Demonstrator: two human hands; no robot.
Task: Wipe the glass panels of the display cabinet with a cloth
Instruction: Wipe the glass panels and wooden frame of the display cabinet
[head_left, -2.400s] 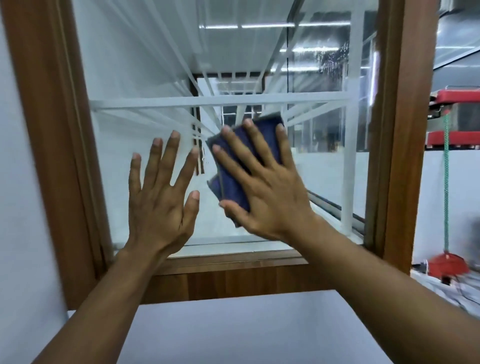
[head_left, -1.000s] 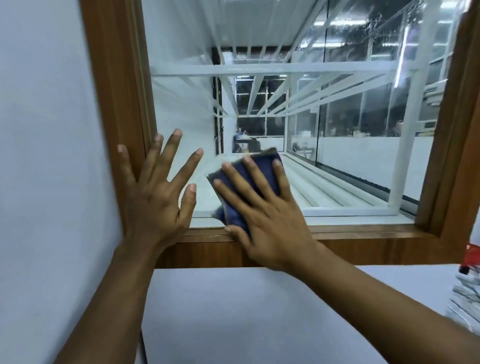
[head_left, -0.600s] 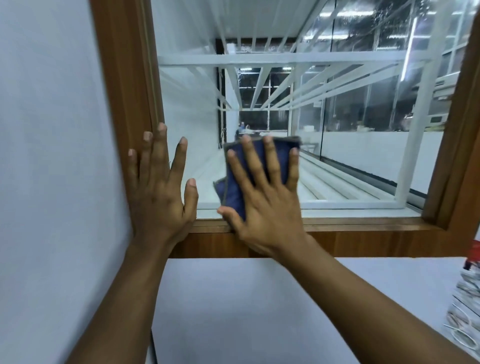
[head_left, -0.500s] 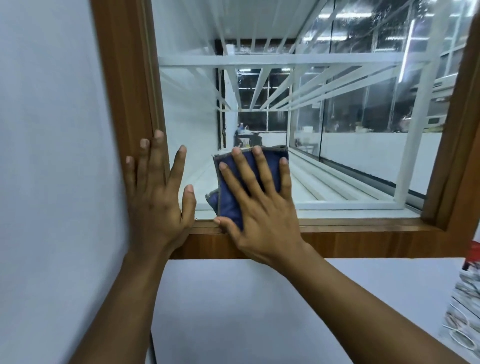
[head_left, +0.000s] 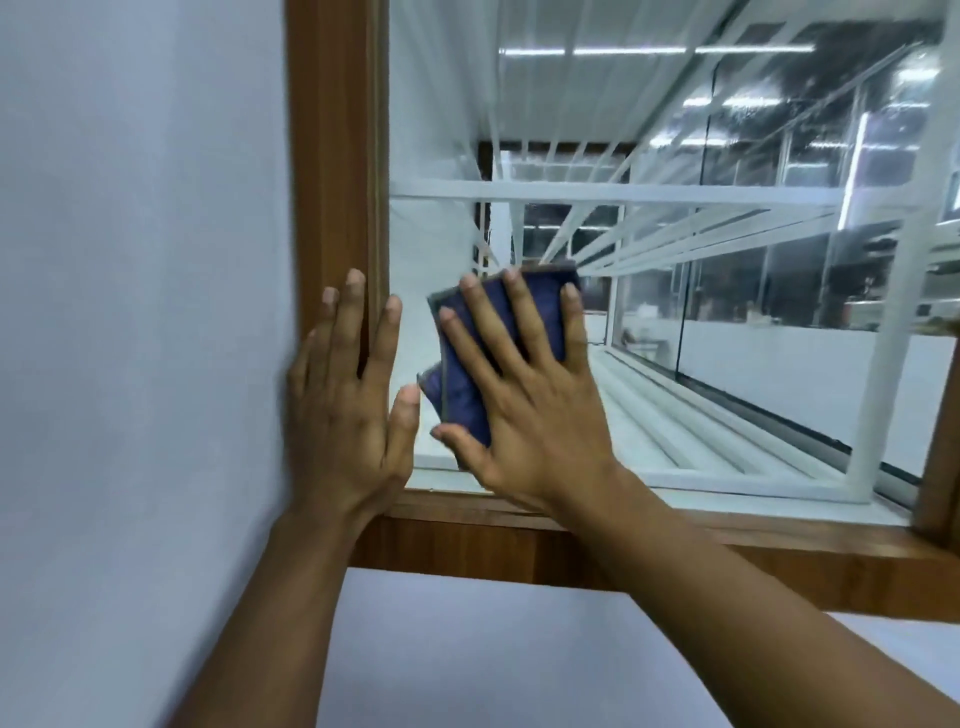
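**At the glass panel's lower left corner: cloth under a flat right hand**

Against the glass panel (head_left: 675, 338) of the cabinet, near its lower left corner, the right hand (head_left: 540, 415) presses a folded dark blue cloth (head_left: 549, 322). Its fingers (head_left: 522, 322) lie straight and spread wide over the cloth, thumb at the cloth's lower edge. The left hand (head_left: 348, 410) lies flat just beside it, holding nothing, fingers straight and close together. It rests across the left upright of the wooden frame (head_left: 332, 156), with forefinger and thumb over the edge of the glass. The two hands are near but apart. White bars (head_left: 623, 193) show behind the glass. A white panel (head_left: 130, 312) adjoins the frame on the left.
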